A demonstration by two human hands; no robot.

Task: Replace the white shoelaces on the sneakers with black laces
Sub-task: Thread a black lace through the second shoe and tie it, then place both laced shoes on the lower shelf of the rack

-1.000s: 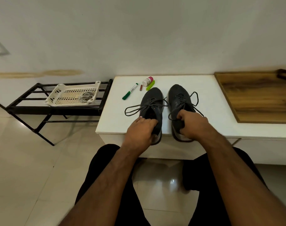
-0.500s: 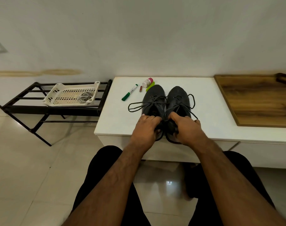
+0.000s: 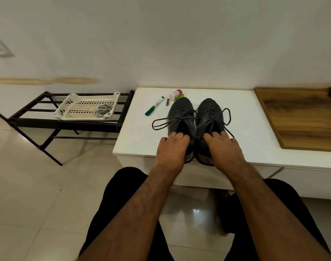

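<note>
Two dark sneakers, black-laced, gripped at the heels on the white worktop [image 3: 134,136].

A white basket [image 3: 86,106] sits on the rack at 9 o'clock. The left hand [image 3: 172,148] curls into the left sneaker [image 3: 180,112], the right hand [image 3: 224,149] into the right sneaker [image 3: 210,112]; both sneakers touch, toes toward 12. The black laces [image 3: 160,122] lie loose.

Marker [image 3: 154,106] left of sneakers [image 3: 195,117]

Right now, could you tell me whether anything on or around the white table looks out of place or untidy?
Slightly: the black laces trail loose over the white table, and both sneakers' heels overhang its front edge under the left hand and right hand. A yellowish stain streaks the wall. Nothing looks spilled or damaged.
</note>
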